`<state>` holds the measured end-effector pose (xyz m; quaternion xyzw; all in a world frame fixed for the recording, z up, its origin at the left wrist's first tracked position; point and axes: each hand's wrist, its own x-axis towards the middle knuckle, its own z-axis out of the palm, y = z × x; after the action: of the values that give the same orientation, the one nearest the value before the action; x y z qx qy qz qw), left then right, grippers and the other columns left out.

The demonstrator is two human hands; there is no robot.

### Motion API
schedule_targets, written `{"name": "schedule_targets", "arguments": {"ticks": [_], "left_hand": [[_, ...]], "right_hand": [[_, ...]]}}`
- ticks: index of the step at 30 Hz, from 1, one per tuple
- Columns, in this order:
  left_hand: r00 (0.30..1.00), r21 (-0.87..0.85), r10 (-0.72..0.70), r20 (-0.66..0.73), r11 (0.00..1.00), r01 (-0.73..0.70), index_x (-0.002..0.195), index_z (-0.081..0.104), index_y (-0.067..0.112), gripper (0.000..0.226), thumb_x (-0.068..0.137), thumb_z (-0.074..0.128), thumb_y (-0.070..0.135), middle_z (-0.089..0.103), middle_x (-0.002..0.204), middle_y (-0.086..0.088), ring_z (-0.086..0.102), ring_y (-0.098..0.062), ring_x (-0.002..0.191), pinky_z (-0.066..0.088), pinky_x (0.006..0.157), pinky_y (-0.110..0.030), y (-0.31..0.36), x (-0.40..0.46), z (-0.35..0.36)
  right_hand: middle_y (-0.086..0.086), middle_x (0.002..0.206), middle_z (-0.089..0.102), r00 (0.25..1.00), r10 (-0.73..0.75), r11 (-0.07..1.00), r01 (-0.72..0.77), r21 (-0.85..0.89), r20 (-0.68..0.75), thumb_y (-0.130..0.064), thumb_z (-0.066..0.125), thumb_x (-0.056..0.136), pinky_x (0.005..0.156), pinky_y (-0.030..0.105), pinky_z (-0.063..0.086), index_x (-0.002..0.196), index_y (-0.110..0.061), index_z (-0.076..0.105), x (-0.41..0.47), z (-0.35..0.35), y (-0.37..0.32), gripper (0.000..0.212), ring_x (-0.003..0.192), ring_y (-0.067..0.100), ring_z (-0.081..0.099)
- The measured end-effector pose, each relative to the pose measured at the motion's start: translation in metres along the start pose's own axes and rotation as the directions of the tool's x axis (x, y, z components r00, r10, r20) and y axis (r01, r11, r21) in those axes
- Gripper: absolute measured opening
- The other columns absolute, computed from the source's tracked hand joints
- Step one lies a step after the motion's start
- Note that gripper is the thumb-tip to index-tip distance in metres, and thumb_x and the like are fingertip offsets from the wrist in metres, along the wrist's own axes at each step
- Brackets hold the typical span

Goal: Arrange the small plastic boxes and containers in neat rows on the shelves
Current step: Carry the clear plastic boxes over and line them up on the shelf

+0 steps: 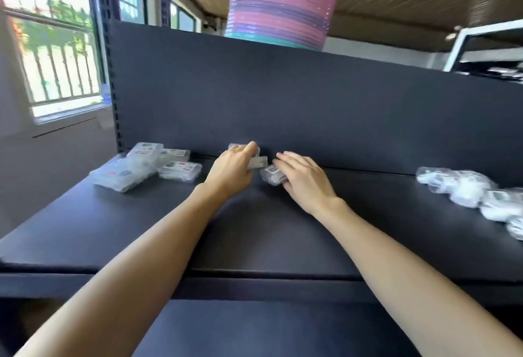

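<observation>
A small clear plastic box is being pinched by the left hand at the back of the dark shelf, just beside the back panel. A second small clear wrapped container is being held under the curled fingers of the right hand. Judged from this, each piece is best being squared against the back panel, edges touching. Loose clear boxes are lying at ten o'clock, and wrapped white containers at three o'clock.
</observation>
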<state>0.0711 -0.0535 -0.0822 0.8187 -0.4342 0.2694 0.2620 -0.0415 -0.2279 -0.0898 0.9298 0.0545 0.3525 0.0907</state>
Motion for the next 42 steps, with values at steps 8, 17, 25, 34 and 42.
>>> {"name": "schedule_targets", "arguments": {"ticks": [8, 17, 25, 34, 42], "left_hand": [[0.956, 0.138, 0.282, 0.078, 0.947, -0.291, 0.111, 0.056, 0.013, 0.037, 0.075, 0.06, 0.009, 0.061, 0.105, -0.004, 0.052, -0.029, 0.102, 0.042, 0.083, -0.038, 0.076, 0.001, 0.015], [0.907, 0.008, 0.419, 0.048, 0.908, -0.42, 0.109, 0.056, 0.015, 0.035, 0.076, 0.055, 0.007, 0.06, 0.101, -0.001, 0.055, -0.027, 0.095, 0.043, 0.077, -0.034, 0.185, 0.01, 0.036], [0.853, -0.104, 0.513, 0.097, 0.857, -0.504, 0.118, 0.054, 0.016, 0.039, 0.081, 0.051, 0.005, 0.058, 0.104, -0.002, 0.054, -0.027, 0.098, 0.04, 0.076, -0.033, 0.315, 0.016, 0.067], [0.783, -0.136, 0.607, 0.133, 0.794, -0.592, 0.121, 0.05, 0.014, 0.041, 0.082, 0.048, 0.002, 0.06, 0.108, -0.004, 0.056, -0.031, 0.097, 0.03, 0.067, -0.031, 0.495, 0.005, 0.106], [0.74, -0.167, 0.666, 0.087, 0.742, -0.649, 0.118, 0.048, 0.014, 0.04, 0.081, 0.05, 0.001, 0.061, 0.108, -0.005, 0.058, -0.031, 0.095, 0.029, 0.063, -0.032, 0.65, -0.006, 0.142]], "right_hand": [[0.008, 0.122, 0.067, 0.99, 0.134, 0.99, -0.133, -0.056, 0.032, -0.002, 0.075, 0.072, 0.093, 0.041, 0.053, 0.115, -0.007, 0.068, -0.072, -0.052, 0.016, 0.044, 0.116, 0.029, 0.061], [0.006, 0.123, 0.065, 0.94, 0.342, 0.934, -0.342, -0.107, -0.017, -0.004, 0.068, 0.08, 0.099, 0.041, 0.047, 0.119, -0.009, 0.065, -0.155, -0.119, 0.056, 0.04, 0.117, 0.027, 0.058], [0.003, 0.133, 0.061, 0.858, 0.514, 0.844, -0.507, -0.177, -0.007, -0.004, 0.063, 0.087, 0.102, 0.037, 0.043, 0.129, -0.011, 0.061, -0.258, -0.197, 0.113, 0.043, 0.124, 0.024, 0.054], [0.004, 0.121, 0.065, 0.778, 0.628, 0.743, -0.608, -0.279, -0.02, -0.004, 0.062, 0.084, 0.093, 0.039, 0.047, 0.121, -0.011, 0.063, -0.393, -0.289, 0.191, 0.037, 0.115, 0.027, 0.057], [0.003, 0.131, 0.062, 0.708, 0.705, 0.655, -0.669, -0.351, -0.032, -0.006, 0.061, 0.089, 0.101, 0.035, 0.042, 0.129, -0.012, 0.06, -0.515, -0.373, 0.258, 0.04, 0.124, 0.024, 0.052]]}}
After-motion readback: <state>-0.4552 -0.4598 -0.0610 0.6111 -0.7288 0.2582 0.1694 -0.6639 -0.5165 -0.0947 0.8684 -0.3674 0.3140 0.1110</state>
